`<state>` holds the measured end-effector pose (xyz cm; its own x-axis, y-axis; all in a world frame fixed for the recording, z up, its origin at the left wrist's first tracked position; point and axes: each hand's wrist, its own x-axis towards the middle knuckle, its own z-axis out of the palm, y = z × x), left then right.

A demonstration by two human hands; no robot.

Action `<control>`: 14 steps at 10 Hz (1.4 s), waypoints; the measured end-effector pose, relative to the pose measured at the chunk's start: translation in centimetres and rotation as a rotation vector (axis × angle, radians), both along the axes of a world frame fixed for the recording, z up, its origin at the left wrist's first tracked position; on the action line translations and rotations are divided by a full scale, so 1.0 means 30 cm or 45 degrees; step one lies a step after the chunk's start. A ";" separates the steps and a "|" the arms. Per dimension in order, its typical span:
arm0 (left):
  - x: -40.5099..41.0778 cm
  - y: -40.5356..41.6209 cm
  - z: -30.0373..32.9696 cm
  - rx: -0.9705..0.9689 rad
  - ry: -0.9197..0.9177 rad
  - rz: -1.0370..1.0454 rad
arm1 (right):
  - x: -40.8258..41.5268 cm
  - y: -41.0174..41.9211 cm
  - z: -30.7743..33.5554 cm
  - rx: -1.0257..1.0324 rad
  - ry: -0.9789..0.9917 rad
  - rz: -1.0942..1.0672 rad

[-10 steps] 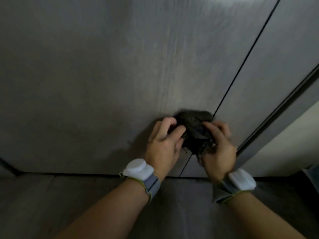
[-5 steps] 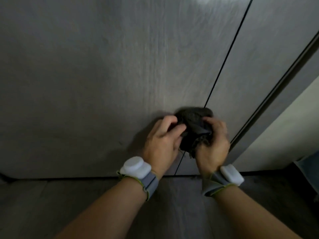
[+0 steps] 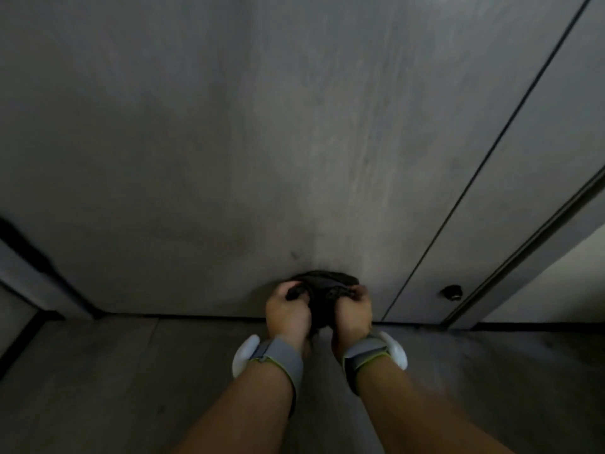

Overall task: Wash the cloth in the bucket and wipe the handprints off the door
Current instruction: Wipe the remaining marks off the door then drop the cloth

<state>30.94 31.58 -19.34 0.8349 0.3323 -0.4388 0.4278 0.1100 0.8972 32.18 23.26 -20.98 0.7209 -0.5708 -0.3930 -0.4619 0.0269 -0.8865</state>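
A dark bunched cloth (image 3: 322,285) is held low in front of the grey wood-grain door (image 3: 262,142), just above the floor line. My left hand (image 3: 288,311) grips its left end and my right hand (image 3: 352,312) grips its right end, fingers curled round the fabric. The cloth's lower part hangs hidden between my two hands. Whether it touches the door I cannot tell. The bucket is not in view.
A thin dark seam (image 3: 484,158) runs diagonally down the door to my right. A small round dark fitting (image 3: 451,292) sits near the door's bottom right. The door frame (image 3: 540,231) and a pale wall (image 3: 563,280) lie to the right; grey floor (image 3: 131,388) is below.
The view has tilted down and both hands with the cloth now sit lower, near the floor line. The hands have drawn apart to the cloth's ends, which looks stretched between them.
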 end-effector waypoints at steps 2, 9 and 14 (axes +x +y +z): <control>0.030 0.151 0.102 -0.399 -0.089 0.301 | 0.001 0.195 0.119 0.336 -0.305 0.055; 0.059 0.043 0.222 -0.457 -0.468 0.239 | 0.007 0.070 0.245 -0.106 -0.751 0.039; 0.019 0.248 0.336 -0.332 -0.025 -0.451 | -0.071 0.080 0.323 0.567 -0.648 -0.206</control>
